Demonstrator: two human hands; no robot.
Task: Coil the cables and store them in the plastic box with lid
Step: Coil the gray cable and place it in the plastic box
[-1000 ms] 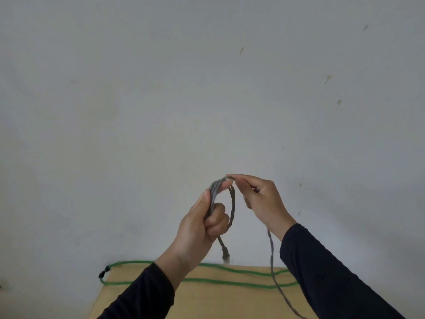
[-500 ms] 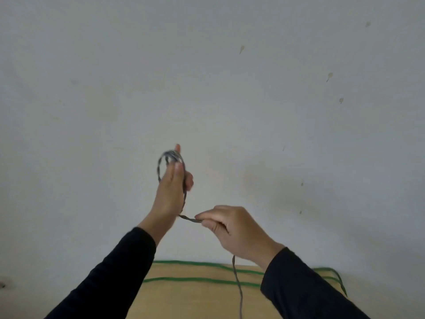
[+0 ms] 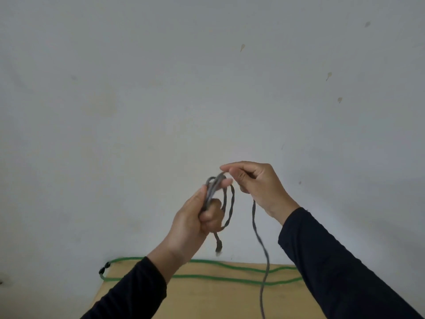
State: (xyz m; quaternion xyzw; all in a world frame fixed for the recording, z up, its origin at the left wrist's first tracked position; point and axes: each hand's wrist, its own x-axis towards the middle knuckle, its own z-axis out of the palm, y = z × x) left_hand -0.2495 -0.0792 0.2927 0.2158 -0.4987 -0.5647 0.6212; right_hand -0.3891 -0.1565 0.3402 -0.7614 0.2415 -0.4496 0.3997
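My left hand [image 3: 195, 222] is raised in front of the wall and grips several loops of a grey cable [image 3: 230, 204]. One cable end with a plug dangles just below that fist. My right hand [image 3: 257, 183] is beside it on the right, pinching the same grey cable at the top of the loops. The free length hangs from my right hand down past the bottom edge. A green cable [image 3: 220, 267] lies stretched in two lines across the far part of the wooden table [image 3: 207, 300]. No plastic box is in view.
A pale wall [image 3: 207, 88] with a few small marks fills most of the view behind the hands. The table's far edge meets the wall. The green cable's black end hangs off the far left corner.
My right hand rose from below the left hand to the top of the loops, bringing another turn of grey cable. My left hand shifted right and lower.
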